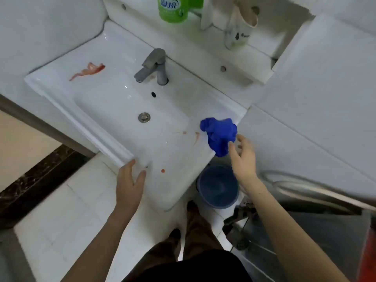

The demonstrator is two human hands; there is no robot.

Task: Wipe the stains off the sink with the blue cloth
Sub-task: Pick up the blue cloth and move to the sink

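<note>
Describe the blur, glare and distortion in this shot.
Head view: soft all over, with smear worst at the lower right edge and on the right hand by the blue cloth. Head view: wide-angle bowing bends and tilts the sink rim. Head view: the light is flat, with faint shadows and only small glints on the glaze near the faucet.

Location type: domestic bathroom.
Main fixture: white ceramic sink (114, 102) with a grey faucet (154, 66) and a metal drain (144, 117).
Shelf behind: green bottle (173, 9) and a cup (240, 27).
Floor: pale tiles (61, 210); blue bucket (217, 188) standing below the sink.
</note>
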